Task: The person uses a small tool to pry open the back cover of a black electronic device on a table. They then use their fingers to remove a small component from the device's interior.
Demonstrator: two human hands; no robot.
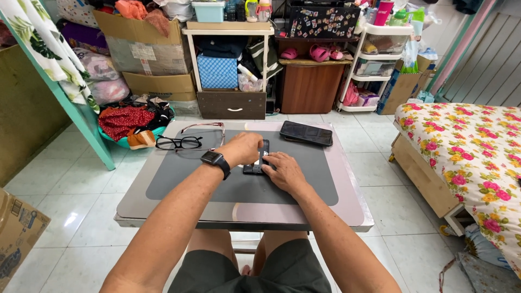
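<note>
Both hands grasp a dark phone [256, 160] on the mat [179, 184]: left hand [242, 149] over it, right hand [284, 171] beside; glasses [179, 142] left of the phone

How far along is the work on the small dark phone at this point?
Done: a grey mat covers the table, and a larger phone and two pairs of glasses sit aside. In hand: the left hand and right hand both rest on the small dark phone. Left: it looks closed, with no parts laid out.
</note>
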